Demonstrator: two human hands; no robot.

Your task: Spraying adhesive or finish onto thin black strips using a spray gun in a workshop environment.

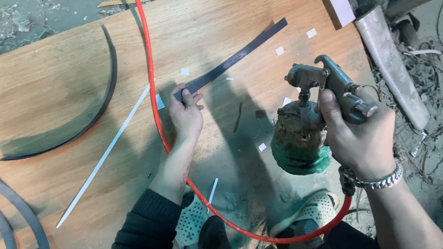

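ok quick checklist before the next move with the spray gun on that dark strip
1. Left hand pins the near end of the dark strip: ok.
2. Right hand grips the spray gun firmly: ok.
3. Nozzle aimed at the strip: not ok, it points left, above the board.
4. Red hose clear of the strip: ok, it runs just left of the left hand.
5. Paint level in the cup: cannot tell.
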